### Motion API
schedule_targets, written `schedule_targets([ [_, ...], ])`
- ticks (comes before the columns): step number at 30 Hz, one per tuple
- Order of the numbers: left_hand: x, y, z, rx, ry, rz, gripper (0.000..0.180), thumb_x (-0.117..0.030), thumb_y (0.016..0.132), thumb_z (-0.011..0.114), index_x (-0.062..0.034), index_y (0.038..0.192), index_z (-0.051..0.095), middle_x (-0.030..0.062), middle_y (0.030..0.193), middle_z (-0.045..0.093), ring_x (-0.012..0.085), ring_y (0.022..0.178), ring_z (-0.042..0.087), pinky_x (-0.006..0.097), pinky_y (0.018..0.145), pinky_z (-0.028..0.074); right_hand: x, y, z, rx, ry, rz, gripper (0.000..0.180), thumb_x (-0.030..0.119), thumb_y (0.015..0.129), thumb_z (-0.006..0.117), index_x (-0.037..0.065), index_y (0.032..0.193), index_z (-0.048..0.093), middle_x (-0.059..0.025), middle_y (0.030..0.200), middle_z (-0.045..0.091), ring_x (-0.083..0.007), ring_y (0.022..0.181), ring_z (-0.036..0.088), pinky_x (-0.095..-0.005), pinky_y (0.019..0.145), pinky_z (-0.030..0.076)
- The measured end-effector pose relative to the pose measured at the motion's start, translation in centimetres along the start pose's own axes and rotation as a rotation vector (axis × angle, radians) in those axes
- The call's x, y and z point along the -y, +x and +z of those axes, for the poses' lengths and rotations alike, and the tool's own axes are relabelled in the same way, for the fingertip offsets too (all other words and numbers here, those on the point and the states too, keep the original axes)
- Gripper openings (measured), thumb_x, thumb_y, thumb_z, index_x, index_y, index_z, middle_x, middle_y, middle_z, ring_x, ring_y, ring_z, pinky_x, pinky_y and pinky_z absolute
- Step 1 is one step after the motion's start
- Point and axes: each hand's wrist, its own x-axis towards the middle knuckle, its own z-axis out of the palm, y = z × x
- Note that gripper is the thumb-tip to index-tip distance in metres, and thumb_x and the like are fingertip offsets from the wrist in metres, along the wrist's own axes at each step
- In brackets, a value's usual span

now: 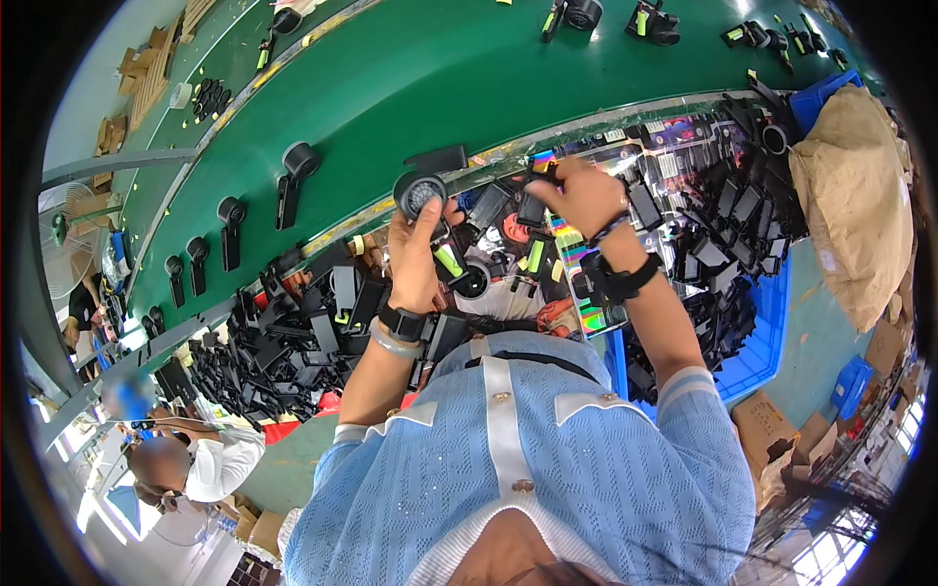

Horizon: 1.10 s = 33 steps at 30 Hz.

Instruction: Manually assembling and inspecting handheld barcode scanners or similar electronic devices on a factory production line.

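My left hand (414,264) is closed around a black handheld fan (421,192), its round grille head turned up beside the thumb. Below that head, a yellow-green cylinder (449,260) shows close to the fingers. To the right, my right hand (589,198) is held over the worktop with its fingers curled and its thumb stretching left. Dark parts lie around those fingertips, and whatever they grip cannot be made out. Just beyond the left hand, a black oblong casing (437,158) rests by the belt's near edge.
Across the far side runs a green conveyor belt (391,107) with several fans (286,186) on it. Black casings (283,342) are heaped at left; more fill a blue bin (767,337) at right. A brown sack (852,195) stands far right. Another person (220,459) sits at lower left.
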Motion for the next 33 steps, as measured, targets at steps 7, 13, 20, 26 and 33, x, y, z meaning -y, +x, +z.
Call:
schedule_targets([
  [7, -1.0, 0.5, -0.3, -0.041, -0.259, 0.004, 0.030, -0.022, 0.085, 0.066, -0.0039, 0.105, 0.053, 0.0095, 0.093, 0.063, 0.0174, 0.082, 0.063, 0.031, 0.076, 0.052, 2.5, 1.1, 3.7, 0.069, 0.084, 0.158, 0.045, 0.029, 0.073, 0.068, -0.002, 0.098, 0.046, -0.0200, 0.077, 0.062, -0.0379, 0.072, 0.063, -0.0439, 0.061, 0.050],
  [13, -0.8, 0.5, -0.2, -0.106, -0.482, -0.020, 0.024, -0.021, 0.085, 0.066, -0.0054, 0.100, 0.055, 0.0104, 0.092, 0.064, 0.0179, 0.079, 0.063, 0.031, 0.072, 0.053, 7.3, -0.5, -1.8, 0.205, 0.830, 0.151, 0.027, 0.011, 0.086, 0.050, 0.001, 0.111, 0.049, -0.0207, 0.098, 0.055, -0.0379, 0.083, 0.058, -0.0462, 0.067, 0.047],
  [20, 0.4, 1.4, 1.2, -0.133, -0.612, 0.086, 0.023, -0.020, 0.083, 0.068, -0.0073, 0.097, 0.055, 0.0075, 0.088, 0.064, 0.0161, 0.078, 0.060, 0.030, 0.069, 0.051, 12.4, -3.8, -0.3, -0.060, 0.216, -0.188, 0.054, 0.028, 0.084, 0.059, -0.002, 0.126, 0.041, -0.0171, 0.095, 0.051, -0.0344, 0.081, 0.058, -0.0413, 0.065, 0.050],
  [26, 1.5, 0.9, 2.1, -0.137, -0.546, 0.150, 0.022, -0.019, 0.086, 0.065, -0.0077, 0.101, 0.053, 0.0073, 0.097, 0.061, 0.0182, 0.090, 0.057, 0.034, 0.081, 0.048, 13.0, -4.4, 1.6, -0.104, 0.120, -0.161, 0.057, 0.026, 0.080, 0.062, 0.000, 0.127, 0.043, -0.0151, 0.089, 0.051, -0.0312, 0.075, 0.058, -0.0414, 0.062, 0.049],
  [33, -0.1, 1.0, 0.9, 0.055, -0.530, 0.231, 0.036, -0.002, 0.089, 0.055, -0.0075, 0.123, 0.044, 0.0117, 0.118, 0.056, 0.0260, 0.116, 0.050, 0.040, 0.100, 0.038, 8.3, -3.2, 1.5, 0.412, 1.032, 0.213, 0.054, 0.029, 0.087, 0.060, -0.005, 0.125, 0.041, -0.0197, 0.110, 0.055, -0.0280, 0.088, 0.062, -0.0359, 0.067, 0.051],
])
